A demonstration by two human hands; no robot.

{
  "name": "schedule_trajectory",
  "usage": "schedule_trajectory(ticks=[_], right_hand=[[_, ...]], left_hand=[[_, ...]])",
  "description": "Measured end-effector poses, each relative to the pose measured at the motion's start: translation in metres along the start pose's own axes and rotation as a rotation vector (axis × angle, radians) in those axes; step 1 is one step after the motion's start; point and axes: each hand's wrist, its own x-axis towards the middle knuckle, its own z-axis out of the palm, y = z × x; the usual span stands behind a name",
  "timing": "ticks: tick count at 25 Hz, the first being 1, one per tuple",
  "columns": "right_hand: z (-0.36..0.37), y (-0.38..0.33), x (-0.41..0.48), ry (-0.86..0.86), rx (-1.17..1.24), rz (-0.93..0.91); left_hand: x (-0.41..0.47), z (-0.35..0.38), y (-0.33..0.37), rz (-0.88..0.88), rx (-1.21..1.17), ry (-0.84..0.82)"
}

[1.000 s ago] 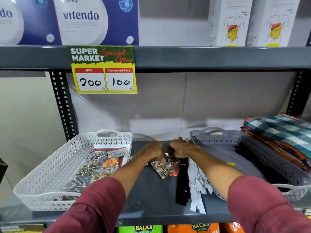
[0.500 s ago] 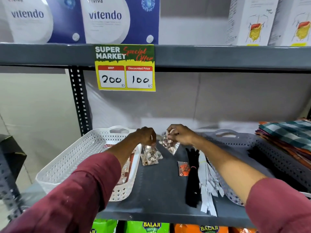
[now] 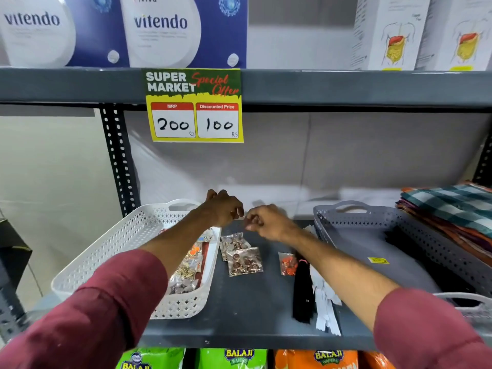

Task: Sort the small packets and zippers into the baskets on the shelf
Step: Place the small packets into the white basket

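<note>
3 packets (image 3: 241, 258): lay on shelf (image 3: 247, 310) between white basket (image 3: 111, 251) and grey basket (image 3: 378, 243); clear, beads inside, likely staged for sorting
Zippers (image 3: 302, 288): black and white bundles, just beside grey basket
Left hand (image 3: 222, 210): curled, contents unclear
Right hand (image 3: 266, 222): pinched, contents unclear

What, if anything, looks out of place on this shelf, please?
Three packets and the zippers lie loose on the shelf between the white basket and grey basket, unsorted. Nothing looks spilled or damaged.
</note>
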Motion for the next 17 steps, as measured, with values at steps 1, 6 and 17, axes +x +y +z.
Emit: schedule_trajectory(ticks=[1, 6, 17], right_hand=[[-0.011, 0.007, 0.0, -0.01, -0.06, 0.009], [-0.035, 0.04, -0.022, -0.442, -0.362, 0.141], [-0.04, 0.012, -0.017, -0.282, -0.005, -0.006]], left_hand=[[-0.003, -0.003, 0.002, 0.028, -0.009, 0.029], [-0.031, -0.012, 0.01, 0.107, -0.221, 0.118], [-0.077, -0.007, -0.003, 0.005, -0.482, 0.187]])
